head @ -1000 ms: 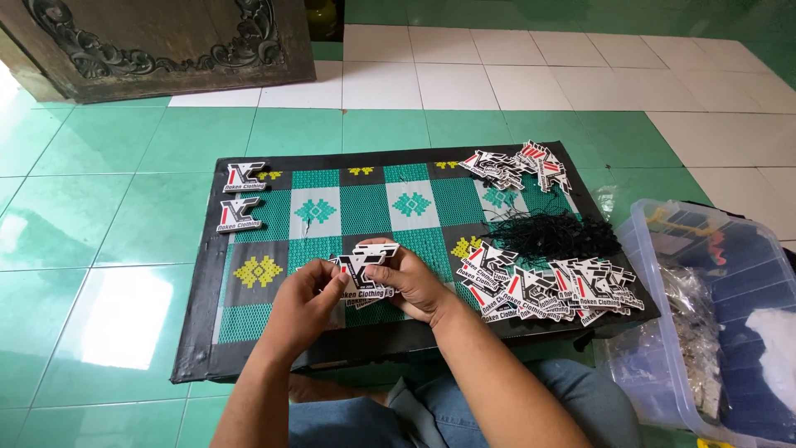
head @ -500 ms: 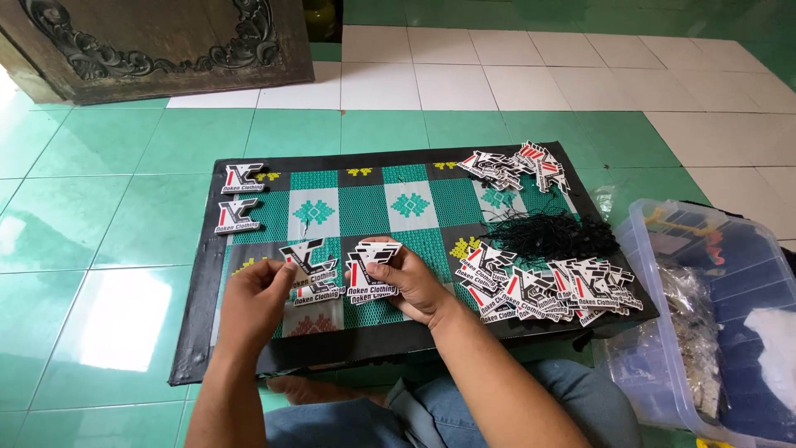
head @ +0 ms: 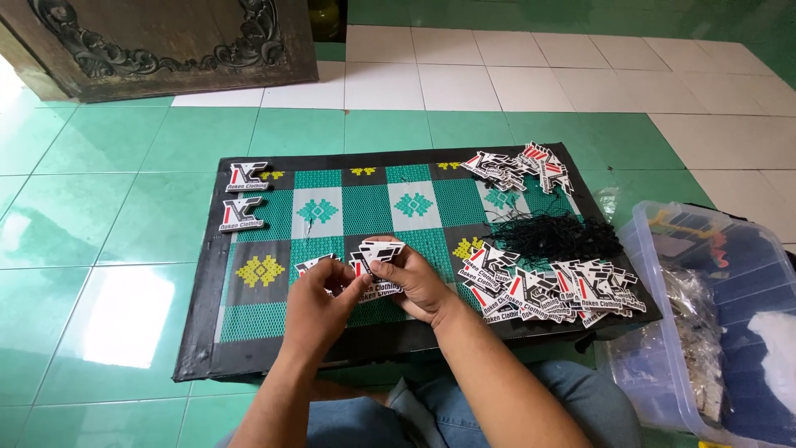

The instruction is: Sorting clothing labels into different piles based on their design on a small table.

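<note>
both hands together over the near middle of the board (head: 207,332), a flat rectangle wrapped in a woven green, grey and black mat with yellow and green diamond motifs. right hand (head: 419,282) pinching a small stack of die-cut tags (head: 377,253), stiff card by the look, angular cut-out outline, glossy white with black and red print. stack held nearly flat just above the mat, long axis roughly left to right, tipped up a bit at the right end. left hand (head: 319,303) closed on a single tag (head: 315,265) of the same cut, fingertips meeting the stack's left edge; most of that tag hidden behind the fingers, so can't tell which way it points.

two more tags (head: 245,197) lying flat and separate at the far left corner, one behind the other. loose heap of tags (head: 547,290) on the right, another smaller heap (head: 518,168) at the far right corner, a tangle of thin black strings (head: 560,235) between them. clear plastic bin (head: 655,249) on the green glazed floor tiles just right of the board.
</note>
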